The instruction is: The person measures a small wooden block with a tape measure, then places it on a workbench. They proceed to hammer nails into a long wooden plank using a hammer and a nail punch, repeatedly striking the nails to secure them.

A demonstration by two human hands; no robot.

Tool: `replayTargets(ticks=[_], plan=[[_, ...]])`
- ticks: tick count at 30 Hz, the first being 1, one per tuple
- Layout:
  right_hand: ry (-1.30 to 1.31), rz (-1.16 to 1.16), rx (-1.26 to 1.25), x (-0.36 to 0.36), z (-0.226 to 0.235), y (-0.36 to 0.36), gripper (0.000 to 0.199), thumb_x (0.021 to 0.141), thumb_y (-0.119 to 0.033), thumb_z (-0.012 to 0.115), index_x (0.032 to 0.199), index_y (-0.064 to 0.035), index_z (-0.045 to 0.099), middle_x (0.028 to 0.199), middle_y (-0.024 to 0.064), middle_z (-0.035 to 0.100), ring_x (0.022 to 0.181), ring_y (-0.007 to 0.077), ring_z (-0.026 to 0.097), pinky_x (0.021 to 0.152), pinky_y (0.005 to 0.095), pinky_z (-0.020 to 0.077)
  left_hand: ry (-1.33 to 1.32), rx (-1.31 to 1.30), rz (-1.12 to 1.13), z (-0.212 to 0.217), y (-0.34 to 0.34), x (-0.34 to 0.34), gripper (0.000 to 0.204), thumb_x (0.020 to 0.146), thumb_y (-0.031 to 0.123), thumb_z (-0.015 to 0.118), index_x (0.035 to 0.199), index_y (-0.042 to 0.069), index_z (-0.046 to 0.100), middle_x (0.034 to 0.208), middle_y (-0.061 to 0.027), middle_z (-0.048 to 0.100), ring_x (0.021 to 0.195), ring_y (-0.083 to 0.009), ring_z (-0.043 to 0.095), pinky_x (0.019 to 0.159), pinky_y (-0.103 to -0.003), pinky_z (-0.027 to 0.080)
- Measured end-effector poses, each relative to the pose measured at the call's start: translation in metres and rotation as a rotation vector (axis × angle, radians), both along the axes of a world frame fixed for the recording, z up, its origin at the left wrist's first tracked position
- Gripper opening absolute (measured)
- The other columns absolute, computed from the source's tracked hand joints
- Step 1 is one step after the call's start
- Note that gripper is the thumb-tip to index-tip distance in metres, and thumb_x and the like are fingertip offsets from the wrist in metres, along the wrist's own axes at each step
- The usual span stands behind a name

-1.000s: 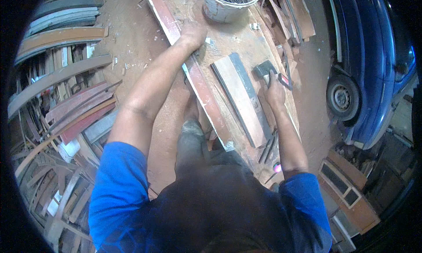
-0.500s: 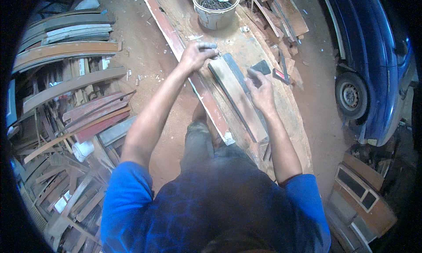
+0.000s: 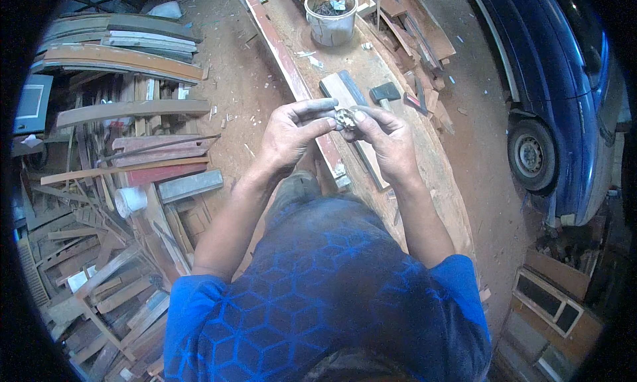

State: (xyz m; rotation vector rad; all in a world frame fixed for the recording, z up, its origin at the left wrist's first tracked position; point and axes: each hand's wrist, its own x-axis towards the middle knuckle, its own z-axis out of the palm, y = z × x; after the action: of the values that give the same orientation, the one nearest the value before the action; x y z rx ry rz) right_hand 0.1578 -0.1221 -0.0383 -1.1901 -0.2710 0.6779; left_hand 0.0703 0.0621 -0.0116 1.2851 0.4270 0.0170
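Observation:
My left hand (image 3: pixel 289 131) and my right hand (image 3: pixel 393 143) meet in front of my chest, over the workbench (image 3: pixel 424 166). Between their fingertips they pinch a small, shiny metal piece (image 3: pixel 345 119), rounded and uneven; its exact kind is too small to make out. Beneath the hands lies a flat wooden board (image 3: pixel 340 89) with a dark edge, partly covered by them. A mallet (image 3: pixel 383 93) with a dark block head rests just beyond my right hand, its pale handle pointing toward me.
A white bucket (image 3: pixel 332 32) of dark nail-like bits stands at the bench's far end. Along the bench's left runs a long reddish plank (image 3: pixel 286 62). Wood offcuts (image 3: pixel 424 34) lie at the far right, stacked timber (image 3: pixel 133 110) on the left. A blue car (image 3: pixel 564 90) stands to the right.
Both hands have come together and nearer to me, and the small metal piece is now plainly seen between them. The right hand has left the spot beside the mallet. The view has shifted slightly.

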Motion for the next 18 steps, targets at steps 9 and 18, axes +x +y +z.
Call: replayTargets(ticks=[9,18], plan=[[-0.184,-0.116,0.002,-0.047,0.005,-0.018,0.031,0.099,-0.016,0.071,0.116,0.0091,0.069,0.102,0.0131,0.074,0.089,0.0157,0.071,0.08,0.0299,0.0581,-0.007,-0.003,0.05,0.016,-0.041,-0.038,0.042,0.091,0.008,0.077,0.127,-0.009,0.062,0.114,-0.0158,0.073,0.103,-0.0202,0.071,0.096,-0.035,0.057],[0.158,-0.108,0.169,-0.058,0.006,-0.035,0.027,0.1,-0.012,0.068,0.118,0.0079,0.068,0.1,0.0121,0.073,0.084,0.0139,0.07,0.072,0.0276,0.0583,0.038,-0.19,0.021,0.011,-0.053,-0.047,0.04,0.09,0.0,0.075,0.126,-0.01,0.061,0.114,-0.0169,0.073,0.102,-0.0209,0.072,0.094,-0.033,0.058]])
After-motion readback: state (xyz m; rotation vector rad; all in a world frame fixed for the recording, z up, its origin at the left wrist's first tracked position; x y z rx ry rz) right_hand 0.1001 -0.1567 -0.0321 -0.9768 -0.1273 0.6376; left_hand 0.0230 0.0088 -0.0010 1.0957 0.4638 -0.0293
